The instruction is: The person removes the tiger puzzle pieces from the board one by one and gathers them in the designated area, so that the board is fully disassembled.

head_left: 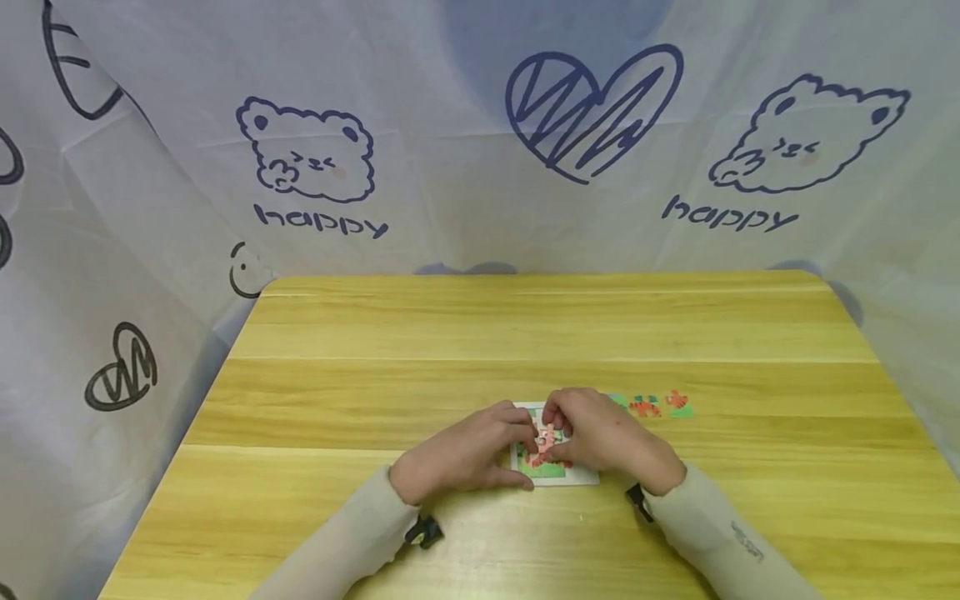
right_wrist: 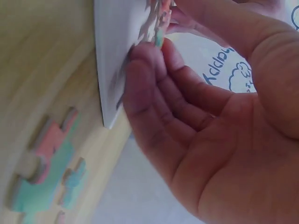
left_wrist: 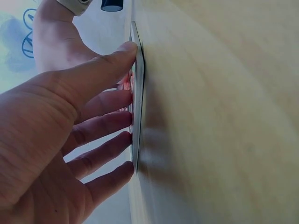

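Note:
A white-framed jigsaw puzzle board [head_left: 581, 477] with red and green pieces lies flat on the table between the hands. My left hand [head_left: 480, 448] rests on it from the left. In the left wrist view its thumb touches one edge and its extended fingers [left_wrist: 105, 123] touch the picture side. From the right, my right hand [head_left: 611, 437] reaches over the board with bent fingers. In the right wrist view it pinches a red-and-green puzzle piece [right_wrist: 160, 35], tilted up off the board. The fingers hide part of the picture.
Several loose puzzle pieces [head_left: 645, 408] lie right of the board, behind the right hand; some [right_wrist: 46, 172] show large in the right wrist view. The wooden table [head_left: 465, 325] reaches back to a white cloth [head_left: 442, 192] printed with bears and hearts.

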The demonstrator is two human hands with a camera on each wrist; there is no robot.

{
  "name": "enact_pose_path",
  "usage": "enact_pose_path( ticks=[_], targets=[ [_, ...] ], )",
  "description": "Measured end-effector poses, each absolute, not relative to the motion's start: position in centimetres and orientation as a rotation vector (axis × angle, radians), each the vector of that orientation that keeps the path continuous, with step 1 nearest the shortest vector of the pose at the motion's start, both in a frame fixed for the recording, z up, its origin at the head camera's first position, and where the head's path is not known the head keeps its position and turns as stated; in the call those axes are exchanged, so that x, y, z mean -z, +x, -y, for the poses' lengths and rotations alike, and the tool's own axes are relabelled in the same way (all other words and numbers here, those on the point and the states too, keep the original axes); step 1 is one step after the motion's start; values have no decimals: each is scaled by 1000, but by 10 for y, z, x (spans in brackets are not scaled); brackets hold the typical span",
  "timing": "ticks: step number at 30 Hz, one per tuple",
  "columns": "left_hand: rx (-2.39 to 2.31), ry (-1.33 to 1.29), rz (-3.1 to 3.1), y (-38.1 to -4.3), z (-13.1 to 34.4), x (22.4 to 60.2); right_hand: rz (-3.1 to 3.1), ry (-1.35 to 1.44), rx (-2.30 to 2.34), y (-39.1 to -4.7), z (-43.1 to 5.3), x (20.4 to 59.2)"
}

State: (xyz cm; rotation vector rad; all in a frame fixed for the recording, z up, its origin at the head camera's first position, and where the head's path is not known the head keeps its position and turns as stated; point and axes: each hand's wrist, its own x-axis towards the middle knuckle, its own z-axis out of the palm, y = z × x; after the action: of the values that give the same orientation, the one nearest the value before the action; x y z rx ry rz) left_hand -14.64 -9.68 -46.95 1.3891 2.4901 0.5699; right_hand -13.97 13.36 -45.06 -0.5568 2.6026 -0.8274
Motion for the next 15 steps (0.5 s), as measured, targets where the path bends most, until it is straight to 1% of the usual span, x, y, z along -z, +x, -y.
enact_pose_path(
  ticks=[4, 15],
  targets=[
    [-563, 1384, -2494, -146, 97, 469, -2564, -571, 961, -140, -136, 453],
    [-551, 1388, -2498, -147, 97, 471, -2565, -647, 1150, -143, -154, 463]
  ],
)
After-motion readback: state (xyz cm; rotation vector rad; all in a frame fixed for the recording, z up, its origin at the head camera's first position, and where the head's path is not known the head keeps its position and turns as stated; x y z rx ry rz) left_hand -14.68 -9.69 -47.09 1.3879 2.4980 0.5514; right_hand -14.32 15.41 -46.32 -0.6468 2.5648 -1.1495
